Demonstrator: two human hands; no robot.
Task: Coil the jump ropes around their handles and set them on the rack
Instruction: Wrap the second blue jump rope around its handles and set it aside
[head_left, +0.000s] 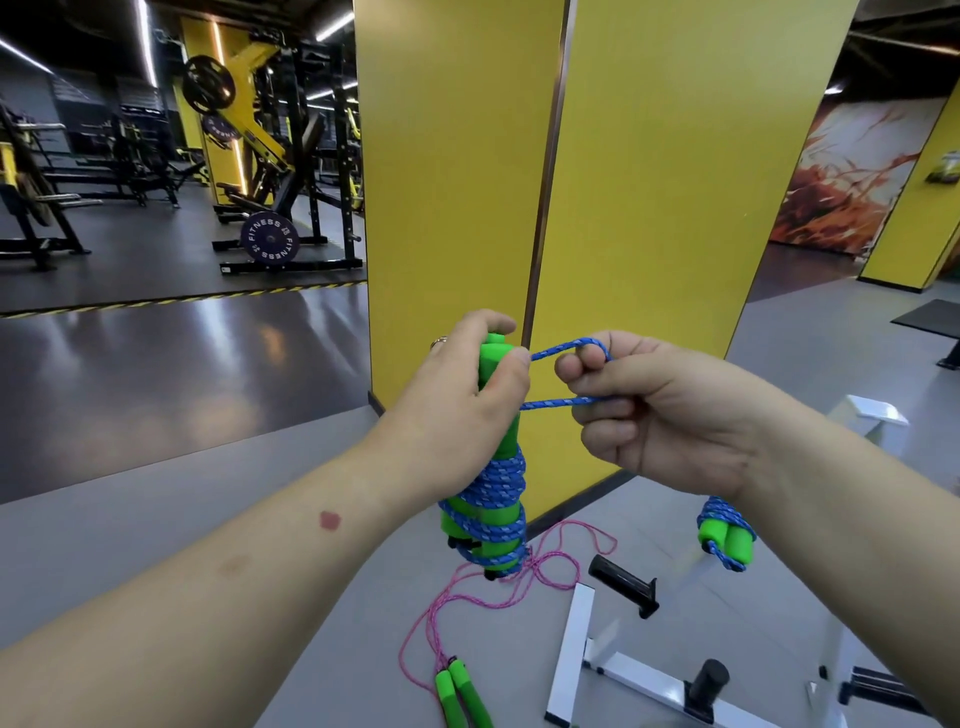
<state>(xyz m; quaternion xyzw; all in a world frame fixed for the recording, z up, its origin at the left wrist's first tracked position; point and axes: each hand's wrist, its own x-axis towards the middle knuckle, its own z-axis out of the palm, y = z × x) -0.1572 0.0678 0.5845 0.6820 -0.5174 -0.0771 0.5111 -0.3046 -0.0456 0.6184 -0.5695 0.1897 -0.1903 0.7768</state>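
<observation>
left hand (470, 395) around green handles (496, 441), right hand (660, 410) beside them pinching blue rope (563, 349) loop

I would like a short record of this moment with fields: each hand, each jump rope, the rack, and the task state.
left hand: grips the upper part of the green handles, held upright
right hand: fingers pinch a loop of the blue rope
blue rope: lower part already coiled around the handles, last loop still free
second blue rope: coiled, hanging by the white rack
pink rope: loose on the floor, uncoiled
task state: one rope coiled, one nearly done, one not started
</observation>
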